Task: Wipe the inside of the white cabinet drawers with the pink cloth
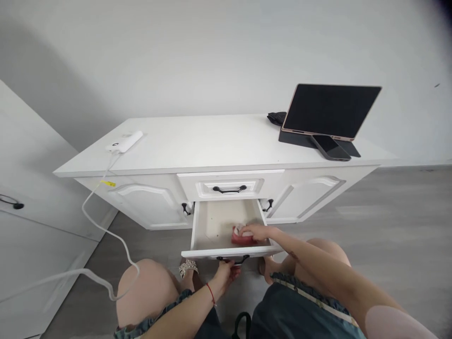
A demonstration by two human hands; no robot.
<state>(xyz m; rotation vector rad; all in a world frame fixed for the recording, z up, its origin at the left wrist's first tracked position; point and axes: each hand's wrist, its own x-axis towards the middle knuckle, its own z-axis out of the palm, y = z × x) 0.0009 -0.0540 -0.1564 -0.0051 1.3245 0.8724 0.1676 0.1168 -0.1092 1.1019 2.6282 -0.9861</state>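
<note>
An open white drawer (212,221) juts out below a closed one in the white cabinet. Fingers curled, my left hand (226,275) grips the black drawer handle (242,259) on its front; a red string bracelet circles that wrist. Inside the drawer, toward its right front corner, my right hand (257,231) is closed on a small red and white packet (241,239). The packet rests on or just above the drawer bottom; I cannot tell which. My palm and fingers cover part of it.
On the white cabinet top (205,141) stand a dark-screened tablet (332,110), a phone (331,147) and a black folded item (276,117). A white power strip (125,142) lies at left, its cable (100,226) hanging down past my left knee. My knees flank the drawer.
</note>
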